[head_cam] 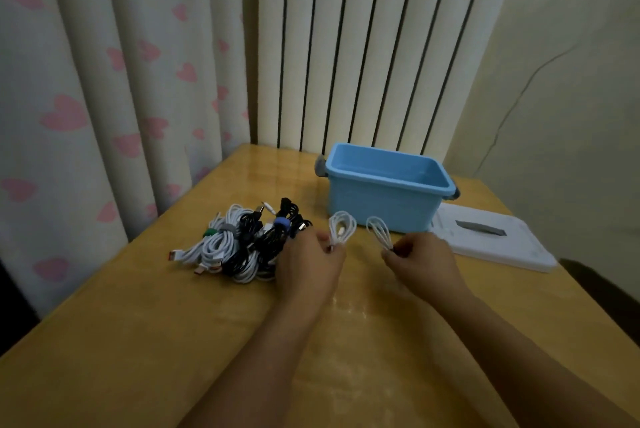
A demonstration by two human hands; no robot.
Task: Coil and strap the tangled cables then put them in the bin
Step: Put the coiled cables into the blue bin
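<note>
Early stage, judging by layout: bin [388, 185] looks empty, nothing dropped in yet. Left hand [311, 263] pinching small white coil [342, 228] just in front of bin; right hand [420, 259] pinching second white coil [380, 232] beside it, also in front of bin. Both grips closed on the lower ends of the loops, loops standing up above fingers. No strap visible on either coil, so probably strapping, then binning, next. Pile [242, 242] of black and white cables on worktop [138, 341] well left of bin, touching or just behind left hand; some bundles there carrying green, grey and blue straps, others maybe loose, hard to tell. Most of job left: pile not moved at all. White lid [491, 240] lying flat right of bin, partly behind it. Unclear: whether the two coils are one cable or two, connector ends hidden inside fingers, bin floor near front wall hidden, dim blurry light throughout.
</note>
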